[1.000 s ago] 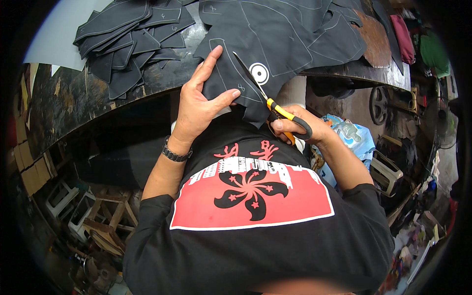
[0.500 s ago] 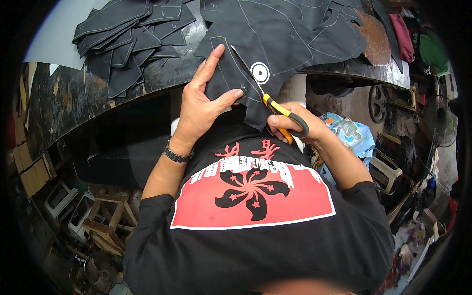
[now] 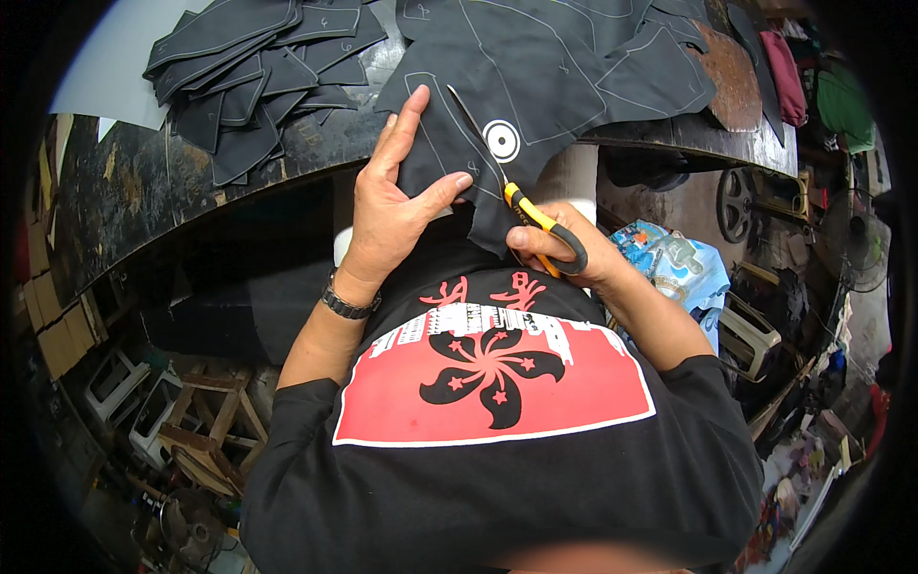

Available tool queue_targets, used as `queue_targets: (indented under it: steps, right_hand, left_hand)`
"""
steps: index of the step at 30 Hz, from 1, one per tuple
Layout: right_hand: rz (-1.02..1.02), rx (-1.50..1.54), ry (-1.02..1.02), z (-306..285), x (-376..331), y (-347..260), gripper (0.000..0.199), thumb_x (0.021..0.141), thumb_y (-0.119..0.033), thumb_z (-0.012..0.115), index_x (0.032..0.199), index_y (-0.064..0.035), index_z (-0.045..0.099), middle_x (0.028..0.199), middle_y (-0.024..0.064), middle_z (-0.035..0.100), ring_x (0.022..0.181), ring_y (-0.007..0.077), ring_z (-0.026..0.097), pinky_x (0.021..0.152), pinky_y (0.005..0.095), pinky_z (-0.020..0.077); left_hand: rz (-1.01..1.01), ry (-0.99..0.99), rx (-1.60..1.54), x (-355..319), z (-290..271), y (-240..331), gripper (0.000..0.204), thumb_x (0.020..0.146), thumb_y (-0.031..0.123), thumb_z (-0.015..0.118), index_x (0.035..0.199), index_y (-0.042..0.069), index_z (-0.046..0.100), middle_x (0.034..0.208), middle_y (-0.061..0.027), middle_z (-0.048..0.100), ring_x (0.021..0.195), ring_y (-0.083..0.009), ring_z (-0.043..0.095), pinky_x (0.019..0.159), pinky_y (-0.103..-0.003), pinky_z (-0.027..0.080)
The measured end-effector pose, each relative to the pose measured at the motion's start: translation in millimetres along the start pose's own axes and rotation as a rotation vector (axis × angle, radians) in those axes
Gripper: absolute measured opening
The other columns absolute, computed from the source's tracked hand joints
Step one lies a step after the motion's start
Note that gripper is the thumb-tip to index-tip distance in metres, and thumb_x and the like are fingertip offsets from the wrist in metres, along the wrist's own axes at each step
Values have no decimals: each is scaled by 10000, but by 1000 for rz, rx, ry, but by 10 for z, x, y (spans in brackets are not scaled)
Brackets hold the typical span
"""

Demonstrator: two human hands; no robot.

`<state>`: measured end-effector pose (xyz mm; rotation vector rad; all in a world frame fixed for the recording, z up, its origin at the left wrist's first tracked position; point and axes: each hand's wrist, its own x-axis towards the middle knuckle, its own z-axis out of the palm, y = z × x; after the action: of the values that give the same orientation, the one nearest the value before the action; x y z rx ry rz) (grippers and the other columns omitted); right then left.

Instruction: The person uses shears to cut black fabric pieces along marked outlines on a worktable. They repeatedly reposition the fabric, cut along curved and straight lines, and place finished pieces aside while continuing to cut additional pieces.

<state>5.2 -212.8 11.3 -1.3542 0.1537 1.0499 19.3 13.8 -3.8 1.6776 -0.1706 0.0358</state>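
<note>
A black sheet (image 3: 535, 67), leather-like and marked with pale outlines, drapes over the table's near edge. My left hand (image 3: 392, 187) holds its near left part, index finger stretched along an outlined strip and thumb pressing on top. Some of the fingers are hidden. My right hand (image 3: 564, 244) grips scissors (image 3: 521, 203) by yellow-and-black handles. One blade lies above the sheet, pointing up and left; the other is hidden beneath. Beside the blades shows a white disc with a black ring (image 3: 501, 141).
Cut black pieces (image 3: 258, 77) lie piled on the dark, worn table (image 3: 124, 201) at the left. A pale sheet (image 3: 115, 67) is at the far left. Below stand a wooden stool (image 3: 215, 421) and white plastic stools (image 3: 153, 411). A blue-and-white bag (image 3: 684, 263) sits at my right.
The scissors and my right hand have shifted slightly left, and the handles are closer together. My left hand keeps nearly the same place on the sheet.
</note>
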Motion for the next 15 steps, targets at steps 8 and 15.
queue_targets:
  steps: [8, 15]
  right_hand:
    - [34, -21, 24, 53, 3, -52, 392, 826, -380, 752, 717, -32, 608, 587, 3, 515, 513, 74, 464, 469, 229, 326]
    - [-33, 24, -10, 136, 127, -200, 434, 843, -428, 702, 715, -28, 592, 597, 33, 522, 520, 112, 507, 492, 237, 369]
  left_hand:
    - [-116, 77, -125, 21, -25, -29, 576, 831, 26, 701, 1373, 23, 505, 1365, -115, 551, 1243, -181, 514, 1078, -295, 340]
    - [-86, 64, -104, 25, -47, 21, 576, 836, 15, 696, 1378, 28, 501, 1380, -114, 540, 1253, -167, 499, 1064, -288, 356]
